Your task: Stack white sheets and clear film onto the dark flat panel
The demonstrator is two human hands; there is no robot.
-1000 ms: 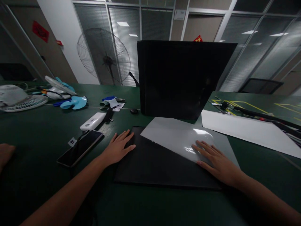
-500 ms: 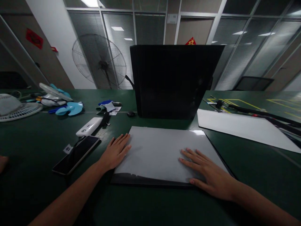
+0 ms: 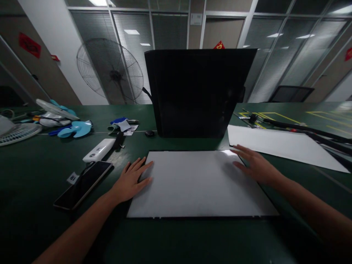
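A white sheet (image 3: 192, 183) lies on a thin dark-edged panel on the green table, its edges nearly lined up with the panel's. My left hand (image 3: 132, 181) rests at the sheet's left edge, fingers spread, holding nothing. Over the upper right corner is my right hand (image 3: 254, 165), fingers apart and empty, casting a soft shadow on the sheet; whether it touches is not clear.
A large black box-like object (image 3: 200, 93) stands behind the panel. Another white sheet (image 3: 283, 146) lies at the right beside black strips. To the left are a phone (image 3: 84, 186), a white device (image 3: 99, 150) and blue fan blades (image 3: 75, 129).
The sheet now covers the dark strip that showed along the panel's near edge. My right hand has moved up and away to the upper right corner. The camera view has shifted slightly.
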